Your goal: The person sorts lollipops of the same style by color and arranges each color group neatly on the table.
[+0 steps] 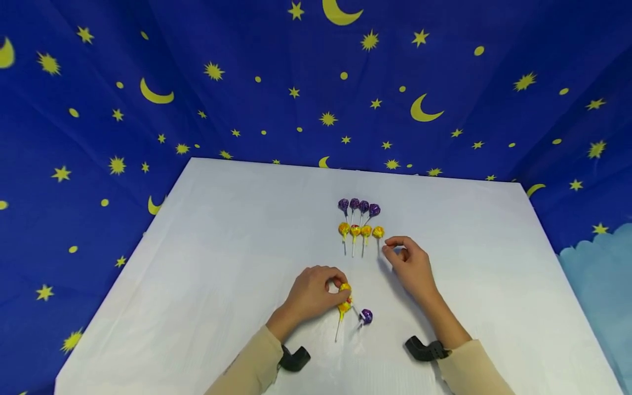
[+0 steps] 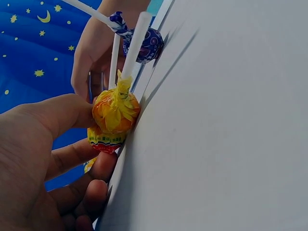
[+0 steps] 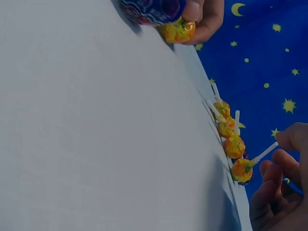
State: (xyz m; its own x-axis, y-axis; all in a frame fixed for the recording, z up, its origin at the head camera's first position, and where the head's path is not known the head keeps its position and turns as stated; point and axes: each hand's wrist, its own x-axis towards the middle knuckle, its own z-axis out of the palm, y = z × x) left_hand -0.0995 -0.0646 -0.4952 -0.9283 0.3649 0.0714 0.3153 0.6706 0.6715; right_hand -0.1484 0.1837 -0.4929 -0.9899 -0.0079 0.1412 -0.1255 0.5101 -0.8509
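My left hand [image 1: 316, 293] pinches a yellow lollipop [image 2: 115, 113] between thumb and fingers, low over the white table. A second yellow wrapper [image 2: 103, 142] shows right behind it, partly hidden by the first. A purple lollipop [image 1: 366, 316] lies just to the right of this hand. Farther back, my right hand [image 1: 410, 266] holds the stick end of the rightmost yellow lollipop [image 3: 242, 171] at its fingertips, with that stick raised. Other yellow lollipops [image 1: 355, 230] lie beside it in a row, sticks toward me.
Behind the yellow row lie several purple lollipops [image 1: 364, 206], their sticks reaching toward the yellow heads. The white table [image 1: 222, 230] ends at a blue curtain [image 1: 276, 104] with yellow moons and stars. Black bands with curved pieces [image 1: 423, 349] sit at both wrists.
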